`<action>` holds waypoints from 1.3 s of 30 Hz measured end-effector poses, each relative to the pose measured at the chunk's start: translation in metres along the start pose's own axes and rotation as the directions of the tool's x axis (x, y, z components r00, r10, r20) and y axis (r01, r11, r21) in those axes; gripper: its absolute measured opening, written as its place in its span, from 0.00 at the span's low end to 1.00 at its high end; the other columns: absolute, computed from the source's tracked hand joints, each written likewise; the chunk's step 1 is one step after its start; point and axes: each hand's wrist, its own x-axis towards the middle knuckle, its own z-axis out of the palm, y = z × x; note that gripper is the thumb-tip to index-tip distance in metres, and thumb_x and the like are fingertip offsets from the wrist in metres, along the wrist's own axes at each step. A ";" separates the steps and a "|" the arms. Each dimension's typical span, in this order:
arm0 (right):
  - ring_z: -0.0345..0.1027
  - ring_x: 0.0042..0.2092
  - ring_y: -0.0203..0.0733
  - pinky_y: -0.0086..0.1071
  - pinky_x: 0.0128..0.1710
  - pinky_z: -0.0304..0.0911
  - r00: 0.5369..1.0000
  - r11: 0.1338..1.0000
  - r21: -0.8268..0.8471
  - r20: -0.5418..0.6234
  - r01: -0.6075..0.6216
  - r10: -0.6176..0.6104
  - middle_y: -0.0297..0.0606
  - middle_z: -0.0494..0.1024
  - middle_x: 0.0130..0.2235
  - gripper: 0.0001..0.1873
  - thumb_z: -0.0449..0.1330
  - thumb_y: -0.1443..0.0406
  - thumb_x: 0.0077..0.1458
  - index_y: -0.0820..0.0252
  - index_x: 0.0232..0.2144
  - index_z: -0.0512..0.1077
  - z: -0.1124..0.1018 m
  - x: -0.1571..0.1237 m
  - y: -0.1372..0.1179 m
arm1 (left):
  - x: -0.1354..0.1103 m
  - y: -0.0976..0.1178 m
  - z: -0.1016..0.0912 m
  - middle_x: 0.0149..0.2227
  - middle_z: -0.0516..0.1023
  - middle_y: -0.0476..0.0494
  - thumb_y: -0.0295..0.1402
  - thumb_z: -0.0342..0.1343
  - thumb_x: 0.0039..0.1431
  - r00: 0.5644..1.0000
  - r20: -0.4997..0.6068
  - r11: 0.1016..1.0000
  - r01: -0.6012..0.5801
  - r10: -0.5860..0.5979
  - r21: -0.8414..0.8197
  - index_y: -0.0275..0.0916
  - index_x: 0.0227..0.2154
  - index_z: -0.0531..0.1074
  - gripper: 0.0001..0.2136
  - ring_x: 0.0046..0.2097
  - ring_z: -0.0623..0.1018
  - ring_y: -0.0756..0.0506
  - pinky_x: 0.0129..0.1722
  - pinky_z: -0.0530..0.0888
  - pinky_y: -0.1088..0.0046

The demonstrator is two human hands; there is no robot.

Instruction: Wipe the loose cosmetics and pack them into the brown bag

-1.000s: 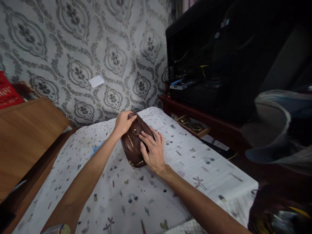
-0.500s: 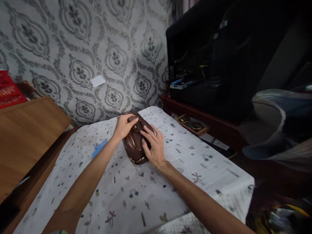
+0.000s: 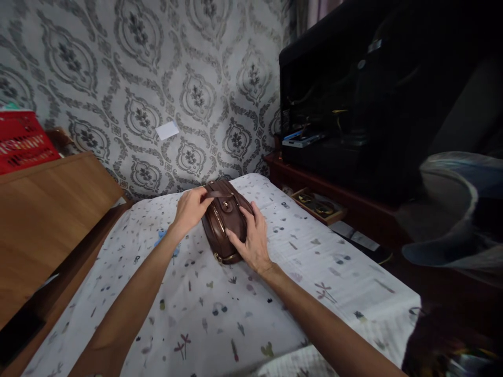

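A brown leather handbag [image 3: 225,222] with gold zippers and a round gold clasp lies on the patterned white cloth [image 3: 212,335]. Pinched in the fingers of my left hand [image 3: 191,208] is the bag's strap [image 3: 215,194], which stretches from the fingertips across the top of the bag. My right hand [image 3: 254,238] grips the bag's right side, thumb on the front and fingers by the far edge. Part of the bag is hidden under this hand. Behind my left forearm a small blue cloth [image 3: 162,238] is partly visible.
A wooden panel [image 3: 58,209] stands along the left, with a red package [image 3: 25,141] on top. On the right are a large black television [image 3: 353,104], a small open wooden box [image 3: 320,207] with items in it, and a blurred clear plastic shape [image 3: 451,209]. The patterned wall closes the back.
My left hand has drawn the strap leftward, and its end now shows lifted beside the clasp. My right hand has shifted its fingers outward to the bag's right side. The view has turned slightly left.
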 end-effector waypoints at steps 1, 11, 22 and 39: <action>0.50 0.67 0.62 0.60 0.62 0.54 1.000 1.000 0.001 0.001 0.000 0.000 0.58 0.53 0.67 0.35 0.56 0.48 0.60 0.60 0.62 0.58 0.000 0.000 0.000 | -0.001 0.001 0.000 0.22 0.67 0.51 0.33 0.54 0.58 1.000 0.008 1.000 -0.007 0.007 -0.002 0.40 0.21 0.66 0.10 0.27 0.66 0.48 0.29 0.57 0.72; 0.50 0.68 0.61 0.61 0.63 0.53 0.999 0.998 0.053 0.028 -0.028 0.027 0.55 0.53 0.67 0.36 0.58 0.48 0.59 0.56 0.64 0.55 -0.002 0.002 -0.001 | -0.040 0.024 0.001 0.26 0.67 0.50 0.35 0.54 0.62 0.991 0.065 0.991 -0.122 0.118 0.057 0.41 0.21 0.60 0.15 0.29 0.69 0.48 0.30 0.61 0.72; 0.54 0.66 0.54 0.52 0.65 0.55 0.958 0.920 0.267 0.067 -0.286 0.278 0.57 0.60 0.63 0.37 0.53 0.48 0.63 0.64 0.64 0.53 -0.013 -0.010 0.012 | -0.016 0.042 0.007 0.49 0.77 0.41 0.27 0.53 0.62 0.975 0.038 0.956 -0.223 0.219 0.189 0.42 0.53 0.68 0.16 0.52 0.72 0.38 0.51 0.68 0.62; 0.61 0.62 0.55 0.53 0.62 0.58 0.953 0.918 0.268 0.008 -0.293 0.302 0.54 0.67 0.59 0.35 0.55 0.47 0.61 0.61 0.62 0.57 0.004 -0.013 0.021 | -0.002 0.043 0.032 0.33 0.78 0.44 0.32 0.54 0.65 0.959 -0.080 0.962 -0.272 0.273 0.021 0.40 0.28 0.75 0.10 0.40 0.75 0.42 0.42 0.70 0.67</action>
